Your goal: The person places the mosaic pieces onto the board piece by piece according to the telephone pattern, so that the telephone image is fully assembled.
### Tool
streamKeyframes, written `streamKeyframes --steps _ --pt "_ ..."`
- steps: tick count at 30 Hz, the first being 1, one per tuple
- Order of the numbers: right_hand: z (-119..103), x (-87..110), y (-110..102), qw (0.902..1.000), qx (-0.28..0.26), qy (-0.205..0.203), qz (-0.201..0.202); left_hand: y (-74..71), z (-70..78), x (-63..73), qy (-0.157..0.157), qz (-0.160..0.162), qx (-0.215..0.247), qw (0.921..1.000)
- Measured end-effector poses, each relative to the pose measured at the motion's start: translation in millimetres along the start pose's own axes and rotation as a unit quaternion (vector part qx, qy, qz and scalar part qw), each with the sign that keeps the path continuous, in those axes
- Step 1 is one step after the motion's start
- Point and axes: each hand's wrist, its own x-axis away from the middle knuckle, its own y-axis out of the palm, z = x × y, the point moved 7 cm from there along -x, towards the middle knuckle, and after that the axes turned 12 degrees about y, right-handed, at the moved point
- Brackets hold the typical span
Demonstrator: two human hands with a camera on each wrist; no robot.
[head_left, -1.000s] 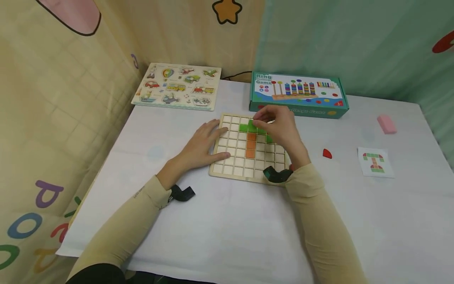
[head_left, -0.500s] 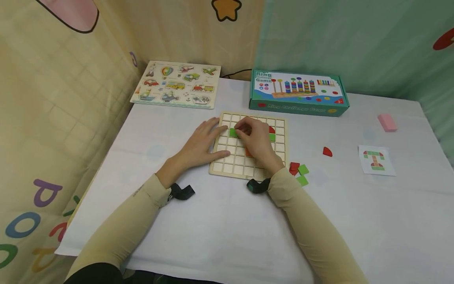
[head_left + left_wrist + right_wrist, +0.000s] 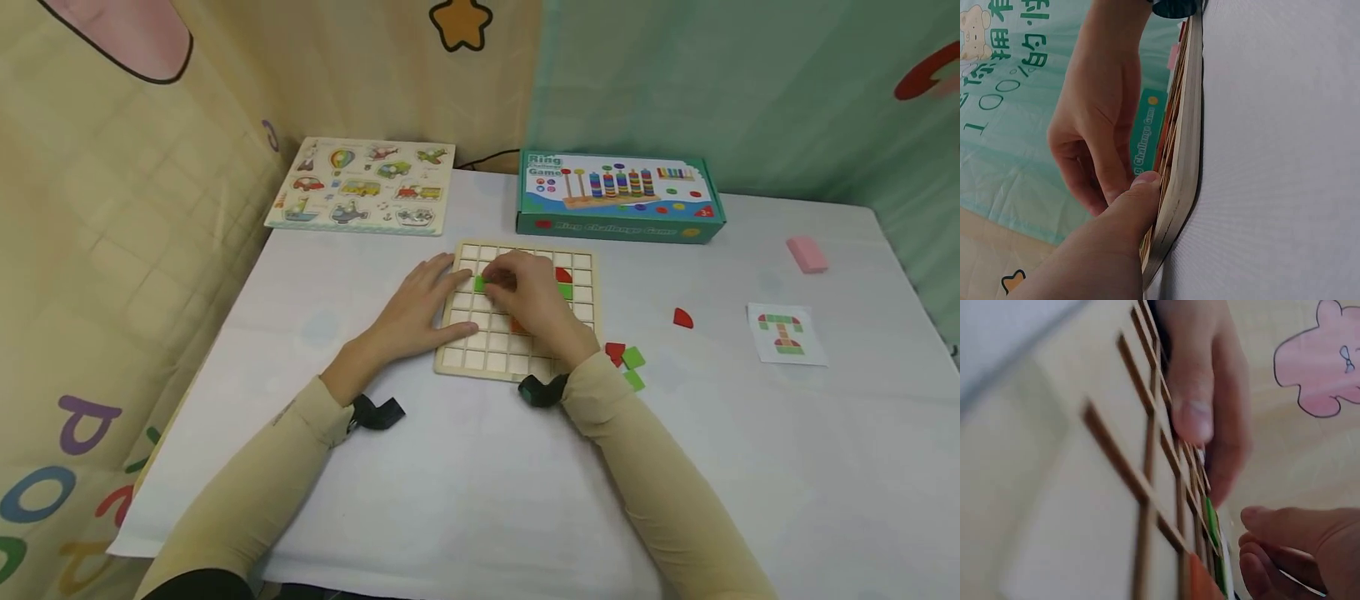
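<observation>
At the centre of the head view, a pale wooden board (image 3: 480, 373) with a raised square grid lies flat on the white-covered table; the left hand (image 3: 417, 307) rests along its left edge, fingers extended and thumb apart, gripping nothing; the right hand (image 3: 528, 292) is over its upper half, fingers bent and thumb near the fingertips, though whether a piece is pinched there cannot be told. Sound practice, in my judgement, would be to square each piece to its cell, press it level with the ribs, and brace the board lightly so that it does not skid. Cells inspected: a green square tile (image 3: 479, 284) just beside the right fingertips; a red quarter-round piece (image 3: 563, 274) above a green tile at right (image 3: 566, 291); an orange tile (image 3: 517, 326), partly hidden by the hand; other cells under the hand unverified. Right of the board lie loose red pieces (image 3: 615, 350) and green squares (image 3: 633, 357); the green cardboard game box (image 3: 621, 225) at upper centre-right is closed, contents not visible.
</observation>
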Motion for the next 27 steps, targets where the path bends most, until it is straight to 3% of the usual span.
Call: streamKeyframes --steps 3,8,12,16,22,27 --pt "4.8 -0.8 -21.3 0.9989 -0.035 0.029 -0.016 0.7 -0.1 0.3 -0.008 -0.007 0.004 0.9999" --pt "29.4 2.4 -73.9 0.9946 -0.059 0.071 -0.047 0.9 -0.6 0.4 -0.015 -0.016 0.007 0.9997" --pt "50.8 12.4 -114.0 0.9903 -0.07 0.111 -0.046 0.2 0.6 0.6 -0.015 -0.018 0.007 0.9997" --pt "64.0 22.1 -140.7 0.985 -0.081 0.149 -0.03 0.6 2.5 1.3 -0.016 -0.015 0.012 0.9997" --pt "89.0 32.4 -151.4 0.983 -0.005 0.175 -0.058 2.0 2.2 2.5 -0.009 0.0 0.008 0.9999" --pt "121.4 55.2 -165.1 0.973 0.057 0.211 -0.075 1.4 2.0 1.5 -0.008 -0.001 0.007 0.9999"
